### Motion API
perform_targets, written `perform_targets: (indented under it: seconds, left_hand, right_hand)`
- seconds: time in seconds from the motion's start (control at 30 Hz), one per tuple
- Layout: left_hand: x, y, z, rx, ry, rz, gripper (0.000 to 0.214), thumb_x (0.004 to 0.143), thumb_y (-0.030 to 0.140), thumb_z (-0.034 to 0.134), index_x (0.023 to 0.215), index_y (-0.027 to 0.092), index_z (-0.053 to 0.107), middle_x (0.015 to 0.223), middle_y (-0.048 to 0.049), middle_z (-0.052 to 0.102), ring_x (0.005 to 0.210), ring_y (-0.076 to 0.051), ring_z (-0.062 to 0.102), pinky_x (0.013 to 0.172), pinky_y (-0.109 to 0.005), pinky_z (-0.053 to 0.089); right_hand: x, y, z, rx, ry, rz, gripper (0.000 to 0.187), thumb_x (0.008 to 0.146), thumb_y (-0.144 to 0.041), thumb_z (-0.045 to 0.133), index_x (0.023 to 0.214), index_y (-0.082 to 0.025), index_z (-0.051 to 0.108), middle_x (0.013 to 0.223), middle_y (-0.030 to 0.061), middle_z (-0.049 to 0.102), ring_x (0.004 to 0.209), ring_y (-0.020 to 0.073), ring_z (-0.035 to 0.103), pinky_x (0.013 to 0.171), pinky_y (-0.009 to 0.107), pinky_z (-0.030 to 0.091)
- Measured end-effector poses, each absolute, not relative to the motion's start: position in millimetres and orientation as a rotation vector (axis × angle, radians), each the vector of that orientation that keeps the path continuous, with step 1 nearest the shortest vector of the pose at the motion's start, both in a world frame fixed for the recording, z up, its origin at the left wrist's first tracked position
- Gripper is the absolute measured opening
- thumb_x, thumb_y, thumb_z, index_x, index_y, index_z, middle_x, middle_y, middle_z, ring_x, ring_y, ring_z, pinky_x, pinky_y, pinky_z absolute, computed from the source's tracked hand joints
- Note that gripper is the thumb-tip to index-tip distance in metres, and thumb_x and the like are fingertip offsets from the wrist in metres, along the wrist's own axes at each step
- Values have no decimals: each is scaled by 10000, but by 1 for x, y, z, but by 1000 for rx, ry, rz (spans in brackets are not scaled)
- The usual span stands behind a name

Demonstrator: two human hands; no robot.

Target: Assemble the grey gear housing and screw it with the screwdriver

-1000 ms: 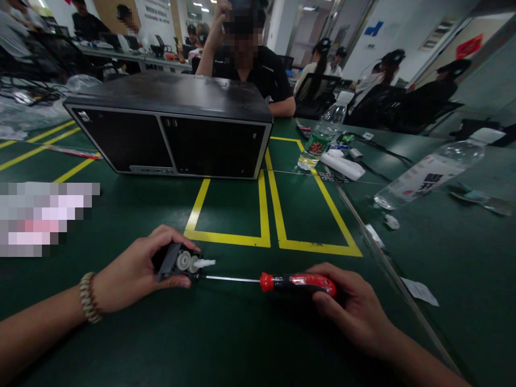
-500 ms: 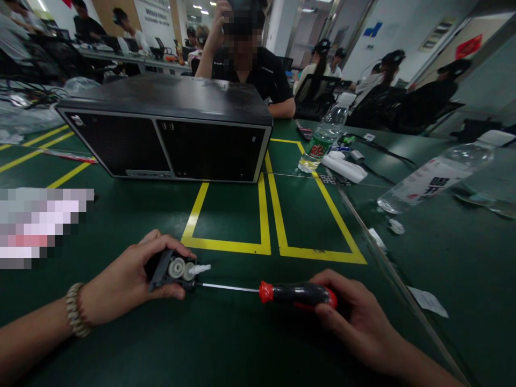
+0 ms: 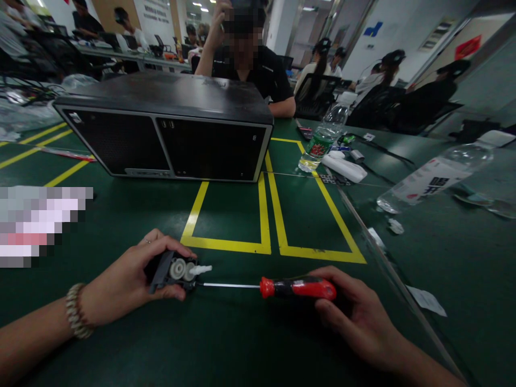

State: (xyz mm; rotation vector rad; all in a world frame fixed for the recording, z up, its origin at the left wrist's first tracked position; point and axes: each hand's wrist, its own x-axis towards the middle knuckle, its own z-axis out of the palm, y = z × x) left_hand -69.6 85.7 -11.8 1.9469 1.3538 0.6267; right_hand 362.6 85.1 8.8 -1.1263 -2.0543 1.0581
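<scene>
My left hand (image 3: 127, 282) is closed around a small black part with white gears (image 3: 177, 269) and a white nozzle, holding it on the green table (image 3: 226, 338). My right hand (image 3: 355, 314) grips the red and black handle of a screwdriver (image 3: 298, 287). The thin metal shaft runs left, and its tip meets the side of the gear part. A beaded bracelet sits on my left wrist.
A black computer case (image 3: 169, 126) lies on its side behind yellow tape lines (image 3: 266, 215). Water bottles (image 3: 435, 174) lie and stand at the right, with a white object (image 3: 344, 166) and paper scraps (image 3: 425, 298). A person sits across the table; others work behind.
Both hands with the part and screwdriver sit slightly lower and further left in view than a second ago. The screwdriver handle has turned, showing more red now.
</scene>
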Motion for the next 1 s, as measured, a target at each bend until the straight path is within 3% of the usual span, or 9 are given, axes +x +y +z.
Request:
perform_targets:
  seconds: [0.07, 0.13, 0.2, 0.3, 0.4, 0.5, 0.67, 0.77, 1.0]
  left_hand:
    - [-69, 85, -11, 1937, 1364, 638, 490, 823, 487, 863, 1243, 306, 687, 1186, -54, 653, 1054, -284, 663, 913, -472, 574]
    - [-70, 85, -11, 1933, 1346, 639, 482, 829, 475, 862, 1245, 311, 681, 1203, -51, 654, 1068, -282, 667, 924, -470, 577]
    - [-71, 85, -12, 1940, 1313, 631, 487, 836, 459, 864, 1259, 319, 667, 1225, -47, 654, 1085, -276, 674, 937, -462, 581]
    - [-73, 87, -14, 1963, 1284, 625, 490, 846, 444, 862, 1272, 325, 651, 1235, -44, 656, 1094, -269, 680, 939, -451, 587]
    - [-73, 88, -14, 1978, 1281, 632, 482, 843, 440, 865, 1262, 319, 660, 1231, -45, 663, 1096, -270, 681, 934, -446, 590]
    - [-71, 87, -13, 1960, 1286, 641, 469, 854, 424, 849, 1268, 308, 662, 1242, -53, 665, 1109, -273, 679, 956, -456, 589]
    - [-72, 87, -13, 1959, 1280, 616, 473, 865, 425, 838, 1282, 303, 651, 1258, -62, 659, 1136, -283, 672, 988, -484, 579]
    - [-73, 88, -13, 1956, 1285, 612, 479, 873, 433, 833, 1292, 308, 636, 1272, -64, 650, 1141, -286, 673, 983, -487, 581]
    - [-73, 88, -13, 1964, 1290, 640, 476, 860, 421, 842, 1277, 301, 646, 1259, -63, 671, 1131, -287, 683, 978, -476, 585]
  right_hand:
    - [360, 88, 11, -1098, -2061, 1083, 199, 1023, -404, 634, 997, -227, 722, 768, 16, 689, 573, 137, 637, 476, 232, 495]
    - [358, 89, 12, -1111, -2049, 1129, 274, 1042, -436, 601, 950, -218, 739, 707, 3, 674, 517, 122, 610, 454, 227, 480]
    - [357, 89, 11, -1172, -2014, 1152, 274, 1055, -429, 578, 1105, -221, 749, 767, 17, 718, 496, 118, 622, 445, 228, 503]
    - [359, 86, 9, -1265, -2028, 1057, 390, 1012, -389, 642, 1376, -247, 650, 1034, 85, 773, 652, 173, 731, 537, 276, 605]
    - [362, 81, 9, -1249, -2062, 984, 451, 961, -317, 685, 1399, -275, 585, 1154, 103, 746, 886, 247, 774, 701, 346, 671]
    - [365, 81, 10, -1203, -2061, 1046, 395, 964, -263, 652, 1350, -274, 570, 1139, 94, 730, 911, 244, 765, 741, 356, 674]
    - [366, 86, 8, -1170, -2097, 1177, 222, 1026, -380, 611, 1175, -224, 661, 909, 49, 714, 692, 173, 696, 559, 266, 569]
    - [364, 88, 9, -1188, -2082, 1185, 266, 1041, -447, 591, 1088, -208, 696, 791, 22, 683, 585, 142, 636, 489, 243, 494]
    - [358, 89, 14, -1145, -2106, 1138, 422, 1060, -540, 555, 893, -192, 726, 646, 0, 650, 534, 135, 606, 483, 248, 451]
